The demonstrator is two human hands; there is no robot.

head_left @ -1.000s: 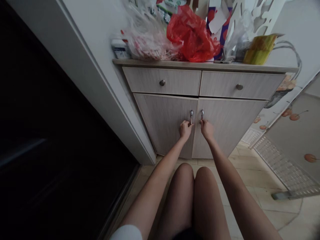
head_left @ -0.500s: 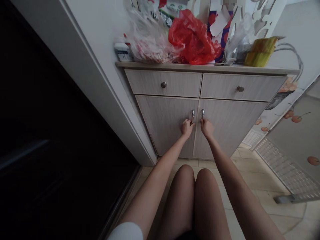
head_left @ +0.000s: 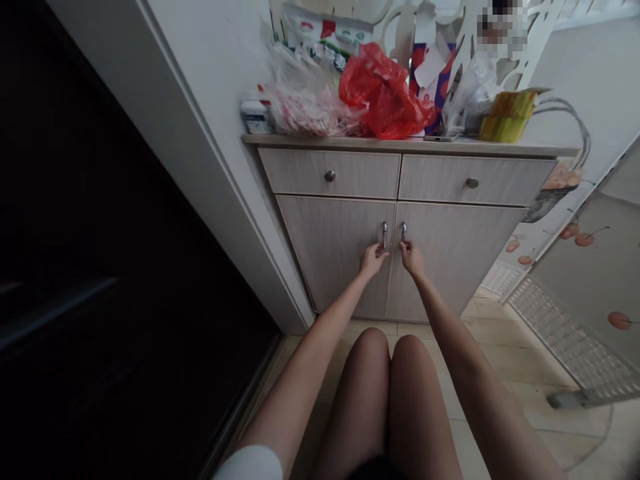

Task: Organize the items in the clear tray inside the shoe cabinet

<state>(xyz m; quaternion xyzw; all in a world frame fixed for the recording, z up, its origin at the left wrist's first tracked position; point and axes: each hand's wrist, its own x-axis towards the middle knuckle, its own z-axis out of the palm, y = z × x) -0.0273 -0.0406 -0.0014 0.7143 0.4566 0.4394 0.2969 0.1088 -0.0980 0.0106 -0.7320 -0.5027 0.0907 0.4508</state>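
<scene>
A pale wood-grain cabinet stands in front of me, its two lower doors closed. At the lower end of the metal handle (head_left: 385, 231) on the left door (head_left: 333, 247) is my left hand (head_left: 371, 260), with thumb and fingers curled loosely about it. My right hand (head_left: 413, 259) pinches the bottom of the matching handle (head_left: 403, 230) on the right door (head_left: 460, 260). Parts of both grips are hidden by the fingers. The two hands are close together, either side of the seam between the doors.
Above the doors are two drawers with round knobs (head_left: 330, 176). The cabinet top (head_left: 350, 142) carries a red plastic bag (head_left: 383, 93), a clear bag (head_left: 310, 100), a white bottle (head_left: 256, 117) and a yellow package (head_left: 507, 117). A dark door (head_left: 125, 300) is at left, a patterned panel (head_left: 590, 280) at right.
The view has tilted up slightly, showing more above the cabinet top. My left fingers look a little looser at the handle. Both doors remain closed.
</scene>
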